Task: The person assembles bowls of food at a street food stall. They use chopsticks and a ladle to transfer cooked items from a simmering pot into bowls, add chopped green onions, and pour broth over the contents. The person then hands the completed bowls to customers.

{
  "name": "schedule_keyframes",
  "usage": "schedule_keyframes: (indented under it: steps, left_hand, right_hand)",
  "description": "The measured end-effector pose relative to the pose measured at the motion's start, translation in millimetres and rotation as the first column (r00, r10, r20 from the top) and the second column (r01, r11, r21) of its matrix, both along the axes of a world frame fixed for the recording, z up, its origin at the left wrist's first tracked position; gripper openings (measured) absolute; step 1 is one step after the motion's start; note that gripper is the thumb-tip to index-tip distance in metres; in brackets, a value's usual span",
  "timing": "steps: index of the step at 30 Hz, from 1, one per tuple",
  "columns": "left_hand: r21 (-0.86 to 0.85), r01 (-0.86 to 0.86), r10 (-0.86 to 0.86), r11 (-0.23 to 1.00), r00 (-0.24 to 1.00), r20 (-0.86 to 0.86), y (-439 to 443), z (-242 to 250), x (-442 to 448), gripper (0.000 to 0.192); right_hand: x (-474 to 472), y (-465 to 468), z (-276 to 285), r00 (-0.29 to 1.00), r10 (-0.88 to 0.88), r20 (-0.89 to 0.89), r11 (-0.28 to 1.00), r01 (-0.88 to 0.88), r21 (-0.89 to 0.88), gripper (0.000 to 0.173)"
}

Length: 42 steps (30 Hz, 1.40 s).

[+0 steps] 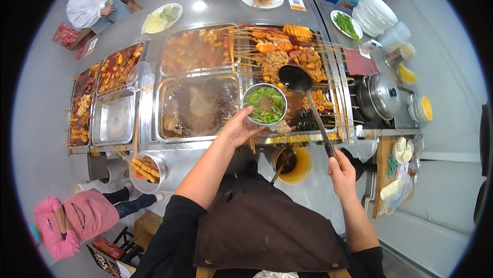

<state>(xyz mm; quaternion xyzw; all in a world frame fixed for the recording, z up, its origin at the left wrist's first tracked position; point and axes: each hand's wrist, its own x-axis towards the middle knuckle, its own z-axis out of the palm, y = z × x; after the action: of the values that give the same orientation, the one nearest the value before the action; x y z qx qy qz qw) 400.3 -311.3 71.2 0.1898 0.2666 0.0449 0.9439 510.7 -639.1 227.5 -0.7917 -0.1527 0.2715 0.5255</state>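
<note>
My left hand (239, 128) holds a round metal bowl (285, 111) of chopped green leaves, above the front edge of the counter between two trays. In my right hand (342, 172) is the handle of a black ladle (295, 79), its bowl over a tray of skewered food (273, 62). Left of the metal bowl lies a steel tray of bubbling broth (200, 104). Behind it a steaming tray (198, 49) holds more skewers. Whether the ladle contains anything cannot be told.
A lidded pot (381, 95) stands at the right, near stacked white plates (373, 14). A clear tub of food (148, 172) is at the front left. Below the counter stands a yellow bucket (304, 168). A person in pink (88, 212) is at the lower left; others sit or stand beyond the counter.
</note>
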Motion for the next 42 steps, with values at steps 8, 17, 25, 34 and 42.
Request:
schedule_keyframes:
  steps: [8,17,25,34,42]
  left_hand:
    - [0.089,-0.206,0.206,0.975,0.979,0.008,104.6,70.4,9.5,0.052]
    - [0.240,-0.329,0.316,0.913,0.944,0.091,273.7,141.5,39.7,0.063]
    - [0.263,-0.465,0.444,0.845,0.885,0.138,370.3,137.2,75.7,0.056]
    - [0.282,-0.451,0.429,0.847,0.893,0.137,417.1,120.8,104.5,0.054]
    - [0.203,-0.497,0.474,0.844,0.867,0.152,442.2,117.9,122.0,0.057]
  right_hand:
    - [-20.1,32.5,-38.1,0.883,-0.168,-0.439,0.979,0.201,0.028,0.031]
    - [-69.6,70.5,-44.1,0.841,-0.066,-0.537,0.996,0.084,0.008,0.023]
    - [-89.8,90.3,-38.2,0.840,-0.106,-0.533,0.994,0.095,-0.049,0.027]
    - [-97.6,93.2,-47.9,0.833,-0.151,-0.533,0.981,0.060,-0.185,0.037]
    - [-93.5,99.4,-57.3,0.808,-0.191,-0.557,0.974,0.087,-0.208,0.039]
